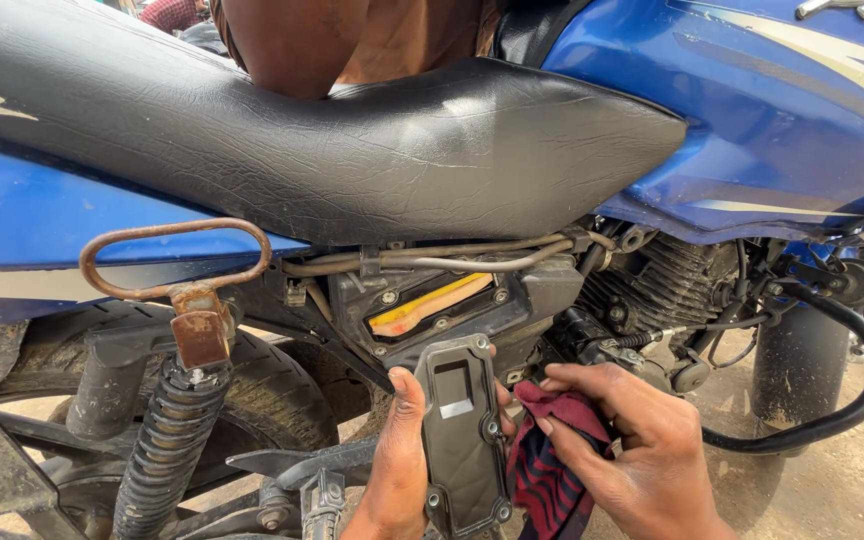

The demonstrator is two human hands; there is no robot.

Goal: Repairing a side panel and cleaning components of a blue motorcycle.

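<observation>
Head view: left hand (399,465) gripping black plastic cover (465,440), thumb along its edge, just below open air-filter housing (442,305) of blue motorcycle (782,110). Right hand (642,450) beside it, fingers clenched on red rag (552,465). Wiping the cover apparently in hand; next likely needs the rag pressed to its face.

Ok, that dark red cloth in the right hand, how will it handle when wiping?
Likely floppy: the red cloth bunches and drapes under the right hand. Probably light, since the fingers alone pinch it. It may snag on the black plastic cover that the left hand holds beside it.
</observation>
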